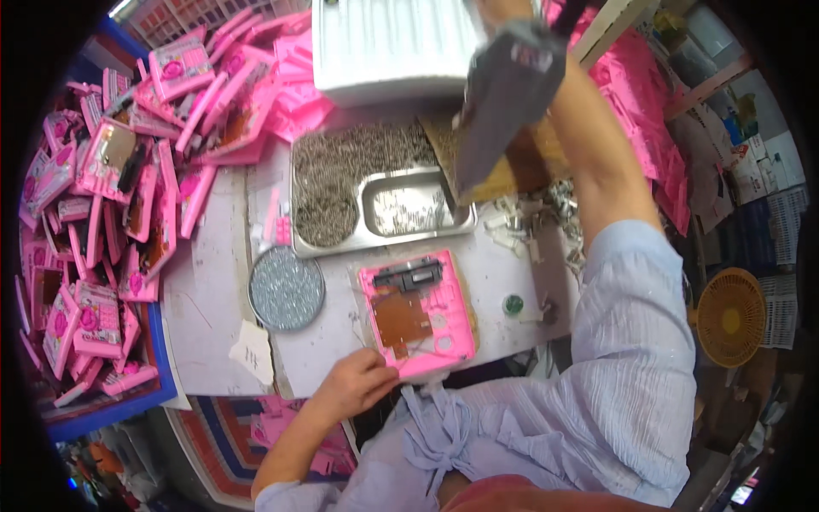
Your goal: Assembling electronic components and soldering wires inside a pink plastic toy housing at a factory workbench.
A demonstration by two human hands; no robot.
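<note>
A pink plastic toy housing [461,328] lies on the table in front of me, with a black part [409,275] and a brown circuit board [401,320] in it. My left hand [357,382] has its curled fingers closed on the housing's near left corner. Stretched far forward, my right hand [503,10] is blurred beside a white ribbed tray [392,51] and partly cut off by the top edge; its fingers cannot be made out. A blurred dark grey device [512,98] hangs in front of my right forearm.
Small screws fill much of a metal tray [384,241]. Left of the housing stands a round dish [287,288] of small silvery parts. Pink housings [98,320] pile up in a blue-edged crate at left. Small metal pieces [520,226] and a green round item [513,305] lie at right.
</note>
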